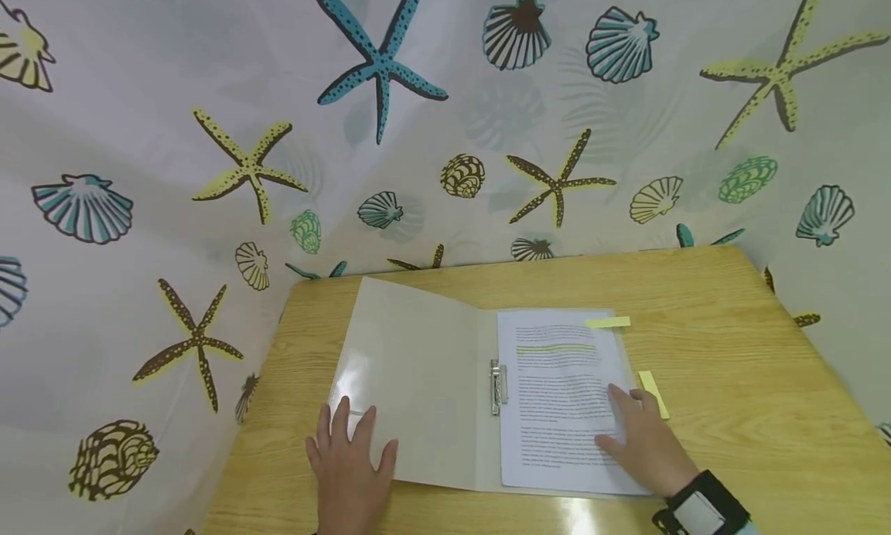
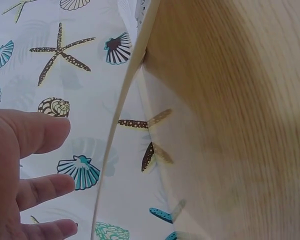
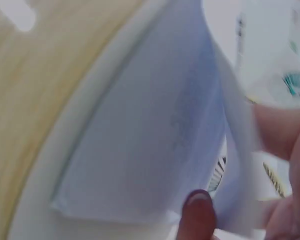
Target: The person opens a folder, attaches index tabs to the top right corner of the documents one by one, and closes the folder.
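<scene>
A cream folder (image 1: 418, 380) lies spread open on the wooden table, its left cover tilted up a little. Printed sheets (image 1: 557, 411) with a yellow highlighted line are in its right half, beside a metal clip (image 1: 496, 386) at the spine. My left hand (image 1: 351, 465), fingers spread and straight, is at the lower left edge of the cover; whether it touches is unclear. With my right hand (image 1: 647, 442) I pinch the right edge of the sheets. In the right wrist view the paper (image 3: 140, 125) bends up between thumb and fingers; how many sheets I hold cannot be told.
One yellow sticky strip (image 1: 608, 322) juts from the top right of the sheets, another strip (image 1: 654, 394) from the right side. The wooden table (image 1: 759, 365) extends around the folder. A white curtain (image 1: 431, 133) with starfish and shells hangs behind and at the sides.
</scene>
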The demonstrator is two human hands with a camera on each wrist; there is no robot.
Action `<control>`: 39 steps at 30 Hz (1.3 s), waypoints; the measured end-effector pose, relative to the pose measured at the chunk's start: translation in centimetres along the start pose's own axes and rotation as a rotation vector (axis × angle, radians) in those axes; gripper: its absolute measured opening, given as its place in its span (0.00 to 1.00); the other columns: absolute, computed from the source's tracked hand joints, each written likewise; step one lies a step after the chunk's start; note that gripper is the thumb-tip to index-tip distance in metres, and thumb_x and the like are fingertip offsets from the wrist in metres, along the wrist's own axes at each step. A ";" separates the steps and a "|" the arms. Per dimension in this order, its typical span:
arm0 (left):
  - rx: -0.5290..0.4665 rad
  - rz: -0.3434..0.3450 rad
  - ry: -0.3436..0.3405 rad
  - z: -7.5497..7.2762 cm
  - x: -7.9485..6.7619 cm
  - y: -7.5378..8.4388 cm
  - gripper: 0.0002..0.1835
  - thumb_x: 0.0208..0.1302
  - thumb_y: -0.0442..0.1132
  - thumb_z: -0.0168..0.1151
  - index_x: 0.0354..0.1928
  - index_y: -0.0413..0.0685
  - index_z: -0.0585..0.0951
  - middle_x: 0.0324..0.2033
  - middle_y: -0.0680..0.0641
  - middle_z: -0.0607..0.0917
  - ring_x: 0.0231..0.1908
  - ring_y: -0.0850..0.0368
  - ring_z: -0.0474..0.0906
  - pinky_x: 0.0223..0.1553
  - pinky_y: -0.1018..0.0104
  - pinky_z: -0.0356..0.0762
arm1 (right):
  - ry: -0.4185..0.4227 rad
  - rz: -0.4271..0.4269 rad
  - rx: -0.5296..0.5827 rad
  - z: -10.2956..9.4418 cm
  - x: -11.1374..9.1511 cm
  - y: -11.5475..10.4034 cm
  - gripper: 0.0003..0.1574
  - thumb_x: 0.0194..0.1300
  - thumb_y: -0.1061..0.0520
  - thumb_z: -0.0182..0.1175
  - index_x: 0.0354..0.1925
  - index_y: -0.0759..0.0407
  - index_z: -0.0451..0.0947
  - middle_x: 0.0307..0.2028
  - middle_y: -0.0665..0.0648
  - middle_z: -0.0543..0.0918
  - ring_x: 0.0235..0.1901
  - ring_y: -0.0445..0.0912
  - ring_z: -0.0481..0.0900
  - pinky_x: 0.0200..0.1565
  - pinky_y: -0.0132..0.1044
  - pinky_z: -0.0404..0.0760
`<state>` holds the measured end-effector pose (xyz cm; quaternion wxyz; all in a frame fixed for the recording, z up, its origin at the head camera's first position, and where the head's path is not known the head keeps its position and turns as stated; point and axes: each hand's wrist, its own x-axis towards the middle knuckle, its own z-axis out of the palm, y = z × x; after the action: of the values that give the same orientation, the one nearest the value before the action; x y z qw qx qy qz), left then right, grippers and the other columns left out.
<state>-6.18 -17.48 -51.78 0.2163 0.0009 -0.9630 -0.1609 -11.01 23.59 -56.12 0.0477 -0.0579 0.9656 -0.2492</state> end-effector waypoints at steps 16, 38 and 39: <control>-0.046 0.092 0.155 -0.9 0.3 0.6 0.22 0.50 0.45 0.69 0.46 0.39 0.82 0.59 0.30 0.70 0.65 0.29 0.55 0.55 0.28 0.59 | -0.123 0.230 0.387 -3.2 0.6 1.7 0.49 0.69 0.42 0.55 0.69 0.75 0.50 0.37 0.58 0.80 0.31 0.46 0.76 0.28 0.36 0.75; -0.711 0.351 -0.394 2.7 0.6 12.0 0.34 0.72 0.48 0.51 0.75 0.50 0.53 0.45 0.46 0.83 0.35 0.67 0.79 0.34 0.74 0.77 | -0.101 -0.256 0.481 0.9 0.7 -7.0 0.31 0.77 0.48 0.41 0.74 0.47 0.54 0.71 0.55 0.60 0.68 0.54 0.60 0.62 0.56 0.63; -0.711 0.364 -0.371 2.7 0.6 12.1 0.33 0.71 0.46 0.53 0.74 0.48 0.56 0.44 0.46 0.82 0.35 0.67 0.79 0.33 0.75 0.77 | -0.100 -0.281 0.465 1.1 0.7 -7.2 0.30 0.77 0.48 0.42 0.74 0.47 0.55 0.71 0.53 0.60 0.69 0.51 0.59 0.63 0.54 0.63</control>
<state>-7.07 -5.22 -50.09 0.0516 -0.2722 -0.8548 -0.4389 -10.92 16.69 -53.56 0.0721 -0.1908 0.8615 -0.4651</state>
